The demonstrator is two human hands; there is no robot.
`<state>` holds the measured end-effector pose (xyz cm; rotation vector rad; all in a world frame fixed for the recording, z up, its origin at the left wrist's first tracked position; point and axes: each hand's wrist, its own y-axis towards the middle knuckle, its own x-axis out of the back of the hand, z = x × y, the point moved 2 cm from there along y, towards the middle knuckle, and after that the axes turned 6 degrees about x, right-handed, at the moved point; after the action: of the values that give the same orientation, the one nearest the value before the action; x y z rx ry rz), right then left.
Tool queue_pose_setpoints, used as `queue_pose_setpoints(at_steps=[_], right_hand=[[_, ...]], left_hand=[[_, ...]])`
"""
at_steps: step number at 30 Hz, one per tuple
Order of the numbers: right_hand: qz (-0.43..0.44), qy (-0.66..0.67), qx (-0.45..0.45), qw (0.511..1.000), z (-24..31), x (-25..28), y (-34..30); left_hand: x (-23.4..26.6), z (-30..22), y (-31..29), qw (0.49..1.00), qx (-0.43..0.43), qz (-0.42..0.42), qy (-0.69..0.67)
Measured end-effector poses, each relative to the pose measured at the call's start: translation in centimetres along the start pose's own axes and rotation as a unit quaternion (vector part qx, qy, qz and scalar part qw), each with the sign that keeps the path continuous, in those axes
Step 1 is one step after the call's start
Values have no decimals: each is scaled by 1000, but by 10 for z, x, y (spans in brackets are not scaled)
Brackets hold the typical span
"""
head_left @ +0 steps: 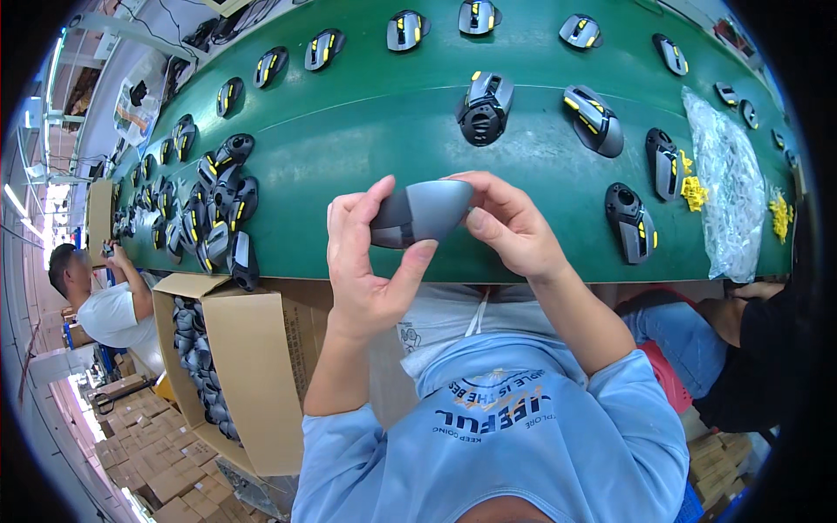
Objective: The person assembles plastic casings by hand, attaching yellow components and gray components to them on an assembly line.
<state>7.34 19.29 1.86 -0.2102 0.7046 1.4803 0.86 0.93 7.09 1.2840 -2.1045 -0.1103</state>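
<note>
Both hands hold a smooth grey mouse top shell (436, 209), dark at its left part and lighter at its right, above the near edge of the green table. My left hand (362, 261) grips the shell's left end, thumb below and fingers behind. At the shell's right end, my right hand (519, 231) has its fingertips closed on the edge. Beyond the hands lies a partly built computer mouse (485, 109) with its dark inner frame showing. Another mouse (593, 120) with yellow side parts rests to its right.
A heap of mice (218, 205) covers the table's left side. An open cardboard box (248, 375) of dark shells stands below it. Clear plastic wrap (725, 187) and small yellow parts (694, 193) lie at the right. One person (109, 301) works far left; another (754, 349) sits right.
</note>
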Motion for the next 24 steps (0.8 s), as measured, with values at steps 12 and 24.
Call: queue_pose_setpoints(at_steps=[12, 24], right_hand=[[56, -261, 84, 960, 18, -12, 14], [121, -493, 266, 819, -23, -24, 130]], left_hand=[[10, 27, 4, 999, -12, 42, 14], [52, 97, 69, 986, -45, -90, 136]])
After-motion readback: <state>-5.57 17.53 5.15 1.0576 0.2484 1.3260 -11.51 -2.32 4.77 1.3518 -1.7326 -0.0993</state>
